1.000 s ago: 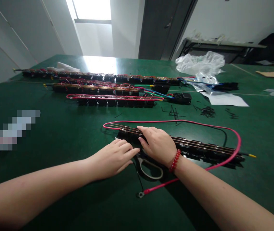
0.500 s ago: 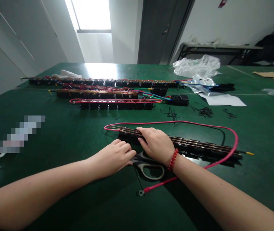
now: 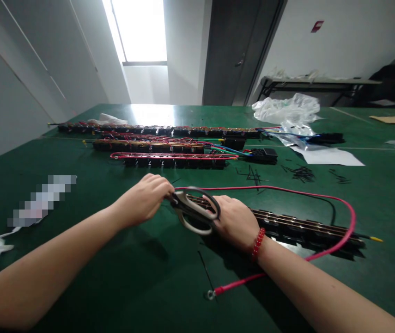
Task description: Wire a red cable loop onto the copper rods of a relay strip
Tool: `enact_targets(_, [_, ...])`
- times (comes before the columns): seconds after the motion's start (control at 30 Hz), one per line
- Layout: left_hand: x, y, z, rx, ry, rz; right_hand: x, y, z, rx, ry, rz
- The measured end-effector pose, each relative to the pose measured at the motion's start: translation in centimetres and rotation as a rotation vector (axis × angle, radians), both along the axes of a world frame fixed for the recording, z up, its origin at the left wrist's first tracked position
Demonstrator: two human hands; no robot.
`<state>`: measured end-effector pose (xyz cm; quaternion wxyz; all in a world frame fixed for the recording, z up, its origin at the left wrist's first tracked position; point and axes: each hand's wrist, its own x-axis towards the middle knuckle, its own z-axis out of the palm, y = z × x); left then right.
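My left hand (image 3: 148, 194) is closed around the blade end of a pair of scissors (image 3: 197, 213), lifted above the table. Their grey and black handle loops point right. My right hand (image 3: 235, 219), with a red bead bracelet, lies over the black strip assembly (image 3: 297, 224), right behind the scissor loops. Its fingers reach left and are partly hidden by the loops; they do not look closed on the scissors. Along the strip run thin brass-coloured rods. A red cable (image 3: 348, 217) loops around it and ends in a ring terminal (image 3: 211, 294) near me.
Several similar black strips with wires (image 3: 174, 160) lie farther back on the green table (image 3: 114, 286). Loose black ties (image 3: 301, 173), white paper (image 3: 329, 156) and clear plastic (image 3: 287, 108) are at the right back. A white packet (image 3: 41, 203), partly pixelated, lies left.
My left hand has raised the scissors off the table, up and left, and the handle loops now stand before my right hand. The whole view has shifted slightly.
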<state>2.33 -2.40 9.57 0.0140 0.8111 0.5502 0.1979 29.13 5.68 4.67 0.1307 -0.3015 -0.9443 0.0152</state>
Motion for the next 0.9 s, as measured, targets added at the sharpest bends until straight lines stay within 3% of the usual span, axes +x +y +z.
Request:
enact_targets(0.13, [-6.1, 2.7, -1.7, -0.021, -0.071, 0.313, -0.1, 0.1, -0.2, 0.009, 0.007, -0.001])
enact_targets(0.27, [-11.8, 3.5, -4.3, -0.021, -0.055, 0.593, -0.1, 0.1, -0.2, 0.029, 0.006, 0.005])
enact_targets(0.43, [-14.5, 3.3, -5.7, 0.023, -0.006, 0.703, -0.1, 0.0, -0.2, 0.076, 0.006, 0.009])
enact_targets(0.57, [-12.7, 3.6, -4.2, 0.203, 0.016, 0.690, -0.1, -0.2, -0.5, 0.092, 0.011, -0.025])
enact_targets(0.63, [-10.3, 3.5, -3.0, 0.228, 0.032, 0.579, -0.2, -0.3, -0.6, 0.111, 0.024, -0.066])
enact_targets(0.73, [-5.1, 2.5, -1.8, 0.172, 0.078, 0.309, -0.3, -0.4, -0.8, 0.146, 0.036, -0.154])
enact_targets(0.83, [-0.2, 1.0, -2.2, 0.114, 0.136, 0.066, -0.3, -0.2, -0.8, 0.153, 0.014, -0.221])
enact_targets(0.9, [1.6, 0.5, -3.2, 0.142, 0.151, 0.014, -0.3, 0.0, -0.7, 0.135, -0.009, -0.223])
